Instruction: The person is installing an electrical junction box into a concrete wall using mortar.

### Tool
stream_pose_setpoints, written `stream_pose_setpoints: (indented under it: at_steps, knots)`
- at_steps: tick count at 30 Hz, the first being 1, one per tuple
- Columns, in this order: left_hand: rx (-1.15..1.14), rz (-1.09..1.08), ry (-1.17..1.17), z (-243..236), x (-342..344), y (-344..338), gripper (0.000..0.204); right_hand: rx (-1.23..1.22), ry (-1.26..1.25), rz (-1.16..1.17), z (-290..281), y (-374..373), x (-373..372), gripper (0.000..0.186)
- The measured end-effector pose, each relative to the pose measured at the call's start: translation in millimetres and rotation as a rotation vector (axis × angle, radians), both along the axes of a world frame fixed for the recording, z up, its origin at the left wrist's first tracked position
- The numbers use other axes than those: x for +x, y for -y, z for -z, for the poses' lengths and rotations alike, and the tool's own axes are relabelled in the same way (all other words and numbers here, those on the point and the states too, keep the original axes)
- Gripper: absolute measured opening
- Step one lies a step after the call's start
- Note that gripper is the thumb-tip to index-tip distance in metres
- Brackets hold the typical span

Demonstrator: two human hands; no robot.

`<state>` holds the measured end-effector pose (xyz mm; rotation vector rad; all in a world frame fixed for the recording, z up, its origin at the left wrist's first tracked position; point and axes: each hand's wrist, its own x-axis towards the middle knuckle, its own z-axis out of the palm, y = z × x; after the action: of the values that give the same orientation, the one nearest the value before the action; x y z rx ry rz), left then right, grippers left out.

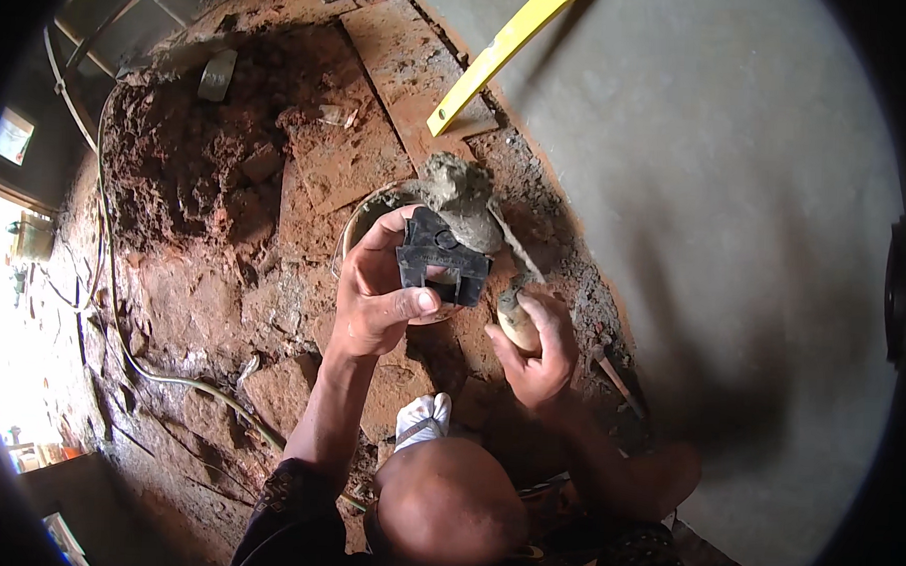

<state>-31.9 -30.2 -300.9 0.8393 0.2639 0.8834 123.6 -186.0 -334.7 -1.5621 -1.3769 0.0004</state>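
My left hand (373, 295) is closed around a black plastic electrical box (444, 253), thumb on its near edge and fingers at its far side. My right hand (545, 351) grips the pale handle of a trowel (519, 320). The trowel's thin shank runs up and left to the blade, which carries a lump of wet grey mortar (455, 178). Blade and mortar are at the box's far edge; whether they touch it I cannot tell. Behind the box and my left hand, the rim of a bucket (347, 234) shows in part.
A yellow spirit level (491, 60) leans by the grey plastered wall (756, 164) on the right. Reddish soil (178, 164) lies heaped at far left. A hose (190, 382) crosses the rough ground. A tool with a reddish handle (619, 381) lies near the wall.
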Motion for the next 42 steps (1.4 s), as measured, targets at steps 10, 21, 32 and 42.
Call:
stream_pose_setpoints:
  at_steps: [10, 21, 32, 42]
  knots:
    - [0.060, 0.036, -0.019, -24.3, 8.2, 5.7, 0.087, 0.155, 0.080, 0.000, 31.8, 5.2, 10.2, 0.057]
    - [0.084, -0.016, -0.051, -33.9, 0.1, 1.0, 0.086, 0.132, 0.133, -0.033, 36.4, 11.2, 18.9, 0.062]
    - [0.256, -0.108, -0.135, -23.1, -17.1, -28.2, 0.082, -0.122, 0.070, 0.014, 14.8, 51.8, 42.9, 0.057]
    - [0.339, -0.230, -0.201, 12.9, -28.5, -27.8, 0.079, -0.210, -0.248, -0.107, -47.5, 6.7, 28.7, 0.054]
